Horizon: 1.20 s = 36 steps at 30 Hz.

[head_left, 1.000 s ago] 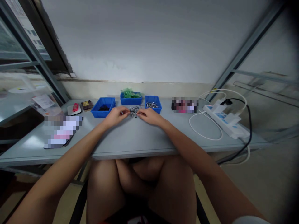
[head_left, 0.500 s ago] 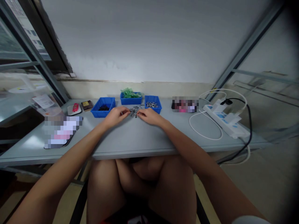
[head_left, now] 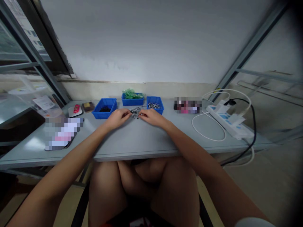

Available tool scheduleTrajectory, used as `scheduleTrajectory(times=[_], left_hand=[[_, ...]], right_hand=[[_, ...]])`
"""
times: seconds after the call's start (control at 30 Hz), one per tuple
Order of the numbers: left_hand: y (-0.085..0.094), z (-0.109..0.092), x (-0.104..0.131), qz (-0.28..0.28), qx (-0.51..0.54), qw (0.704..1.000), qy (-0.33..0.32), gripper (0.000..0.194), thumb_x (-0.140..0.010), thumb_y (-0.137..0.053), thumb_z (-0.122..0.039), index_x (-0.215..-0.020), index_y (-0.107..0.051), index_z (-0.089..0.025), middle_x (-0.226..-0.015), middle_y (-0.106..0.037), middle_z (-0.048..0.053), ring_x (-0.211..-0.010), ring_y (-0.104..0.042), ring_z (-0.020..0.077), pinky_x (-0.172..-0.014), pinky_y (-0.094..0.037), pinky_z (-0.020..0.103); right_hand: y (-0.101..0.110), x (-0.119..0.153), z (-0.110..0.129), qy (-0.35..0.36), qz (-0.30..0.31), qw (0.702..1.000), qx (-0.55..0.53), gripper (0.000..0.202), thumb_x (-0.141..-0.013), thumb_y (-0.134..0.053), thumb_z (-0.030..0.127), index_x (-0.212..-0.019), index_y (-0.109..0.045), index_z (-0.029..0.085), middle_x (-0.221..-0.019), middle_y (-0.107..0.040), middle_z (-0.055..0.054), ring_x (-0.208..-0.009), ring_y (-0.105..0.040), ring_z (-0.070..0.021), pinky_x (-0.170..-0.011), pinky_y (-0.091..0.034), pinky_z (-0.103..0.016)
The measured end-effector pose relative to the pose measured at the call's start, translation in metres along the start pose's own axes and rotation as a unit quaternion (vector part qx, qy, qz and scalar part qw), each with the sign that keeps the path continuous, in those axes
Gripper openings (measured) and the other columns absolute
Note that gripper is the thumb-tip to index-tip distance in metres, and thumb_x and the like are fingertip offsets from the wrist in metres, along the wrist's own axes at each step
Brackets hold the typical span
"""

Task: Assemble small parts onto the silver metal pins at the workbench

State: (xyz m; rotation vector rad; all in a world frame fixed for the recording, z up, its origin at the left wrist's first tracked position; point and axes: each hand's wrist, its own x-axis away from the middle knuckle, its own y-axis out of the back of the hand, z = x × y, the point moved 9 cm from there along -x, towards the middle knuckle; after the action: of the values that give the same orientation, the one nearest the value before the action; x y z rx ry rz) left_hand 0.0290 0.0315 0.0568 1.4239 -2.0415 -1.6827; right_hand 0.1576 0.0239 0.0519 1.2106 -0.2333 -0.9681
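Observation:
A loose pile of silvery metal screws (head_left: 135, 112) lies on the grey table, between my two hands. My left hand (head_left: 117, 118) is at the pile's left edge, its fingers curled and the thumb pressed toward them. From the other side, my right hand (head_left: 152, 116) reaches the pile with thumb and fingertips pinched together. What either pinch holds is too small to make out. Behind the right hand stands a blue bin (head_left: 155, 100) with more silvery screws. Another blue bin (head_left: 104, 102), beyond my left hand, contains small dark pieces.
A third blue bin (head_left: 132, 102) at the back holds green plastic packets (head_left: 131, 94). To the right lie a white power strip (head_left: 228, 121) and looping cables. At left are a blurred-out phone-like item (head_left: 65, 134) and a small white dish (head_left: 72, 112) with a red item.
Both hands stay at the screw pile, with only slight shifts of the fingers. The bins have not moved.

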Motion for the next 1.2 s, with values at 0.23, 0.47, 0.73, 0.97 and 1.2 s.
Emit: scheduleTrajectory(times=[0.23,0.47,0.73,0.97,1.2], left_hand=[[-0.002,0.000,0.000,0.004,0.057,0.998,0.004,0.030,-0.092,-0.046,-0.036,-0.083,-0.063,-0.013,-0.077,-0.064,0.005,-0.068,-0.055,0.0130,-0.066,-0.045,0.026],[-0.004,-0.004,0.001,0.007,0.093,0.996,-0.004,0.023,-0.088,-0.051,-0.033,-0.083,-0.064,-0.014,-0.082,-0.066,0.006,-0.074,-0.059,0.0138,-0.070,-0.050,0.027],[-0.005,-0.003,0.000,0.012,0.059,0.998,-0.021,0.025,-0.091,-0.048,-0.033,-0.085,-0.064,-0.014,-0.080,-0.064,0.006,-0.071,-0.058,0.0138,-0.067,-0.048,0.026],[-0.001,-0.004,0.000,-0.003,0.031,0.999,-0.039,0.026,-0.093,-0.046,-0.033,-0.090,-0.064,-0.015,-0.087,-0.066,0.007,-0.076,-0.059,0.0156,-0.072,-0.047,0.030],[-0.001,-0.004,0.000,-0.002,0.043,0.999,-0.028,0.025,-0.092,-0.046,-0.034,-0.092,-0.064,-0.016,-0.088,-0.066,0.006,-0.074,-0.058,0.0148,-0.072,-0.046,0.029]], right_hand=[[0.002,0.001,0.001,-0.003,-0.009,0.999,0.031,0.023,-0.095,-0.045,0.030,-0.098,-0.064,0.019,-0.076,-0.064,-0.001,-0.071,-0.056,-0.0129,-0.067,-0.036,-0.024],[0.004,0.001,0.000,-0.026,-0.009,0.999,0.046,0.023,-0.096,-0.044,0.028,-0.099,-0.065,0.019,-0.086,-0.067,-0.004,-0.077,-0.057,-0.0140,-0.071,-0.038,-0.025],[0.003,0.001,-0.001,-0.022,-0.012,0.999,0.042,0.024,-0.096,-0.043,0.030,-0.101,-0.065,0.020,-0.089,-0.068,-0.004,-0.079,-0.059,-0.0145,-0.073,-0.039,-0.026],[0.011,-0.001,0.000,-0.012,-0.051,0.998,0.030,0.022,-0.094,-0.046,0.027,-0.105,-0.064,0.020,-0.091,-0.069,-0.004,-0.081,-0.060,-0.0147,-0.075,-0.040,-0.026],[0.012,-0.002,-0.003,-0.019,-0.041,0.998,0.038,0.020,-0.093,-0.049,0.028,-0.101,-0.065,0.020,-0.085,-0.069,-0.003,-0.078,-0.060,-0.0146,-0.072,-0.040,-0.025]])
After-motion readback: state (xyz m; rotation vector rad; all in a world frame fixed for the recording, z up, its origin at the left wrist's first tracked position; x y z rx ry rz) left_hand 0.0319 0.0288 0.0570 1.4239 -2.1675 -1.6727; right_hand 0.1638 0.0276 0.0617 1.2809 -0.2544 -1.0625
